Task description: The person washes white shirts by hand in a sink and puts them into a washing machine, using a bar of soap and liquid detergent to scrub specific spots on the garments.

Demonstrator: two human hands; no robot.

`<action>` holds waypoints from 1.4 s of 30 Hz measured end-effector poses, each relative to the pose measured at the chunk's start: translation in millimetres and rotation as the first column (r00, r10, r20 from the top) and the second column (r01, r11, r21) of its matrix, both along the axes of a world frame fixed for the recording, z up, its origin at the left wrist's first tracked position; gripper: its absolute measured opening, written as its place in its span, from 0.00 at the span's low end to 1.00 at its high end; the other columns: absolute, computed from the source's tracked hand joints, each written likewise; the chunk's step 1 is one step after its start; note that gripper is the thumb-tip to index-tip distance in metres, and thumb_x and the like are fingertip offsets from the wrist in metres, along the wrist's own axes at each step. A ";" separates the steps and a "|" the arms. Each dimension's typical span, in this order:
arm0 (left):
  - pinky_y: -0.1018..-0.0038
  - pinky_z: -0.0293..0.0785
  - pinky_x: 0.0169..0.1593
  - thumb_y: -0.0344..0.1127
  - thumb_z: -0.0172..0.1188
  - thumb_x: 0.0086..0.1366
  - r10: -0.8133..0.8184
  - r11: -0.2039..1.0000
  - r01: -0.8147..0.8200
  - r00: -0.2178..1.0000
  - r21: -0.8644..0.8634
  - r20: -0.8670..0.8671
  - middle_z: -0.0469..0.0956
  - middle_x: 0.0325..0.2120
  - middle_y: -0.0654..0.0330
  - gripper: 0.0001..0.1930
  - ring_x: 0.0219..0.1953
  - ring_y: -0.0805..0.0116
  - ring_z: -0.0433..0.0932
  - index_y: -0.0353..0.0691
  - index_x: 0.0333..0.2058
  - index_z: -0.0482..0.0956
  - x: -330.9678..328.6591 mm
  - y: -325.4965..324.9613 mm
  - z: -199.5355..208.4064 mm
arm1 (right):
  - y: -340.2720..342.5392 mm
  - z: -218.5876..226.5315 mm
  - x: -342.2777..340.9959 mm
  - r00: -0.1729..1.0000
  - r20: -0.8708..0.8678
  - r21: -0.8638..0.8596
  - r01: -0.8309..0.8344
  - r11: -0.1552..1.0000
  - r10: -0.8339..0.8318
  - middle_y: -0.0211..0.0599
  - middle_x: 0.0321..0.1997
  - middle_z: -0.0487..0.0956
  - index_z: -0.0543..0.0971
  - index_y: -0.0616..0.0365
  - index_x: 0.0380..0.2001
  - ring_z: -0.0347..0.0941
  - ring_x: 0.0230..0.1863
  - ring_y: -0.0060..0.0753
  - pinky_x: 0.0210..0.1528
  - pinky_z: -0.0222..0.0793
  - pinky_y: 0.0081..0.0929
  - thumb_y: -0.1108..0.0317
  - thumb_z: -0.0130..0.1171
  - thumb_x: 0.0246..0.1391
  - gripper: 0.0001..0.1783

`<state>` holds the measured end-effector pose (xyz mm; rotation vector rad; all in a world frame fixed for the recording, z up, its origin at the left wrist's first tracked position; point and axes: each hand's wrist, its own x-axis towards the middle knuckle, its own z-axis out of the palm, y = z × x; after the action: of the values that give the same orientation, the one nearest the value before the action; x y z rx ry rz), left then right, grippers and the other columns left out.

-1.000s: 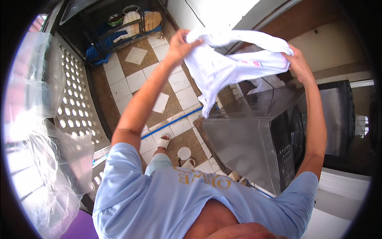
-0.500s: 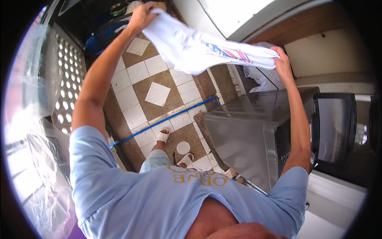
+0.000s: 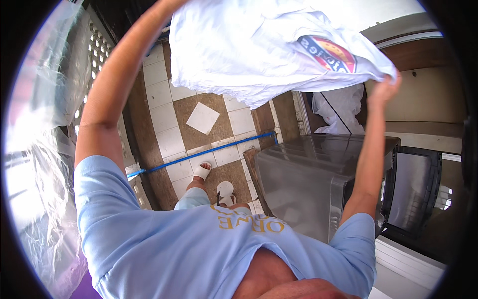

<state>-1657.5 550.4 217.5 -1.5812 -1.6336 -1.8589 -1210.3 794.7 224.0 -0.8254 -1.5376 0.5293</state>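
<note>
You hold the white shirt (image 3: 259, 55) stretched overhead, its long axis running left to right between your arms, your right hand (image 3: 386, 87) clenched on its right edge, while your left hand's grip is out of view above the frame.

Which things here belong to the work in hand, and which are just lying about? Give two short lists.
In hand:
- white garment with a coloured print, spread out overhead
- right hand, gripping its edge
- left hand, hidden behind the cloth

Lying about:
- grey washing machine
- blue pipe across the tiled floor
- clear plastic sheeting
- white bundle behind the machine
</note>
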 end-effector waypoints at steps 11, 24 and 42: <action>0.75 0.64 0.25 0.43 0.51 0.64 -0.006 0.863 0.377 0.674 -0.337 0.739 0.75 0.25 0.63 0.15 0.24 0.74 0.70 0.38 0.32 0.78 52.4 9.3 -61.2 | -6.4 -69.6 -17.8 0.798 0.343 -0.777 -0.056 0.627 0.496 0.24 0.13 0.63 0.72 0.54 0.45 0.59 0.11 0.17 0.10 0.51 0.18 0.68 0.40 0.59 0.14; 0.57 0.70 0.44 0.49 0.52 0.62 -0.323 0.744 0.639 0.600 -0.195 0.731 0.74 0.36 0.49 0.26 0.36 0.58 0.75 0.31 0.50 0.66 158.1 46.8 50.1 | -137.8 -42.0 -150.4 0.600 0.220 -0.397 -0.665 0.632 0.769 0.43 0.51 0.73 0.62 0.63 0.54 0.71 0.48 0.32 0.50 0.67 0.33 0.55 0.56 0.55 0.30; 0.75 0.76 0.37 0.40 0.60 0.61 -0.111 0.817 0.471 0.692 -0.331 0.713 0.80 0.31 0.58 0.16 0.31 0.73 0.79 0.40 0.45 0.76 148.2 -36.9 -252.7 | -59.0 -20.4 -121.4 0.574 -0.382 -0.653 -0.722 0.228 0.725 0.37 0.50 0.75 0.69 0.61 0.50 0.73 0.51 0.29 0.54 0.68 0.31 0.67 0.43 0.62 0.15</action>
<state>-1509.3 513.5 -35.1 -1.5026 -2.4490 -2.5596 -1331.7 735.7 203.5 -0.6284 -1.6362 2.0403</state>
